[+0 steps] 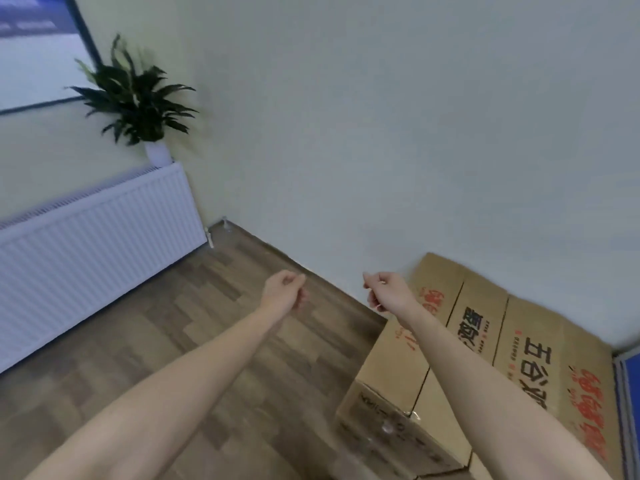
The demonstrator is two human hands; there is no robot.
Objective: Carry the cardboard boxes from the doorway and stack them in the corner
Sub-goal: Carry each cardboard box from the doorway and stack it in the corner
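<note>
Cardboard boxes (526, 344) with red and black printed characters lie against the white wall at the lower right. A lower box (391, 379) sits in front of them on the floor. My left hand (285, 289) hangs out over the wooden floor with loosely curled fingers and holds nothing. My right hand (384, 289) is stretched above the left end of the boxes, fingers loosely curled, empty and apart from the cardboard.
A white radiator (86, 244) runs along the left wall under a window. A potted plant (138, 98) stands at the radiator's far end. Wooden floor (194, 327) spreads between radiator and boxes. A blue panel (628, 393) edges the boxes at the right.
</note>
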